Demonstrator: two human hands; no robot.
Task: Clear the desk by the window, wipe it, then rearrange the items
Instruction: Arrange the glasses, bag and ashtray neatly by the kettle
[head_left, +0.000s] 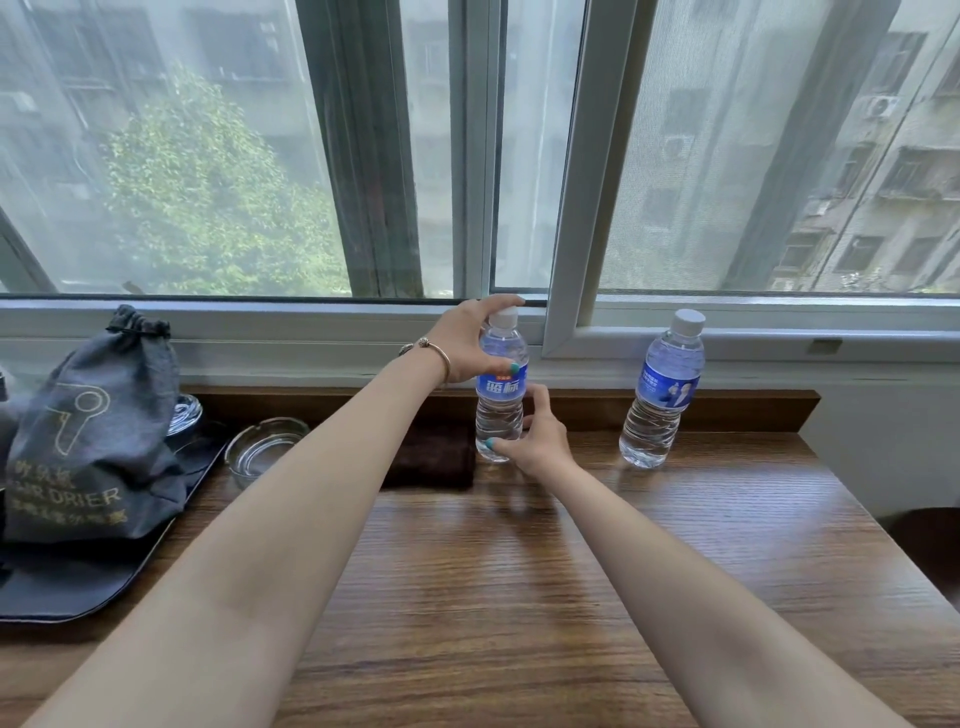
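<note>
Desk (571, 571): I see a wooden top running under the window (519, 156); bare grain across the middle and near side.
Near bottle (500, 384): clear water bottle, blue label, white cap; upright at the back of the desk, centre of view, base on or just at the wood (I cannot tell if it is lifted).
Left hand (467, 348): wrapped around the near bottle's upper part, thumb on the label, fingers curled over behind the cap. Closed on the bottle. A bracelet (431, 353) sits on this wrist.
Right hand (535, 439): cupped at the same bottle's lower part, thumb touching the ribbed base, fingers spread behind it. I log contact, not a firm grip.
Second bottle (662, 389): same kind, upright, well apart to the right, near the back edge; no hand on it.
Dark cloth (431, 457): folded brown piece lying flat, just left of the near bottle.
Ashtray (265, 447): clear glass, left of the cloth, on the wood.
Tray (78, 582): dark, at the left edge of the desk.
Hair-drier bag (93, 441): grey drawstring pouch standing on the tray, printed lettering facing me.
</note>
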